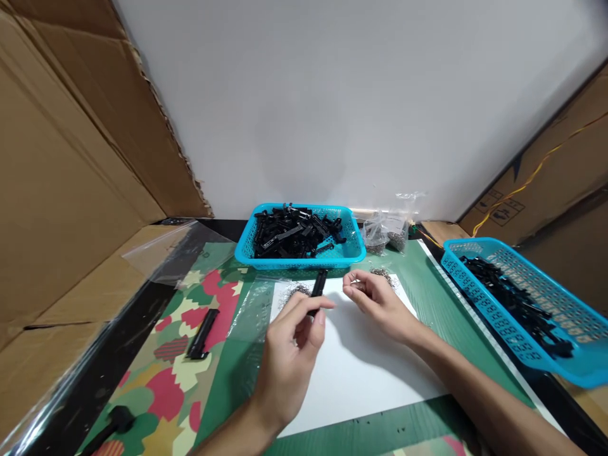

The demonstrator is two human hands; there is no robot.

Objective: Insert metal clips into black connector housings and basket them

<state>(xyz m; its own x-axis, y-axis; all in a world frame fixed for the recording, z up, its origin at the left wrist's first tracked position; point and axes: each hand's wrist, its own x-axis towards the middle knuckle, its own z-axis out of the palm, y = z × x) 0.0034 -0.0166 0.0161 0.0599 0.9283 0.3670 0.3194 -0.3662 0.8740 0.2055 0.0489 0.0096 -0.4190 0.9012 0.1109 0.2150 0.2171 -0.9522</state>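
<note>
So a slim black part was held around the middle of the frame by the left hand, gripped at its near end by the fingers, with the far end pointed toward the top of the picture. The right hand was held just right of center, well clear of the left one, with its fingers curled in and the thumb brought near the index fingertip. Whether anything tiny was pinched there honestly couldn't be told from this angle. A white sheet was spread under both hands, on top of a green mat. Some small metal bits were heaped by the sheet's upper left corner, and a second little pile was spotted near its upper right. A blue basket full of black pieces was parked at upper center, with plastic bags set just to its right, and another blue basket was placed at the right edge, partly filled. Over on the left, a spare black piece was laid on a camo-print sheet
</note>
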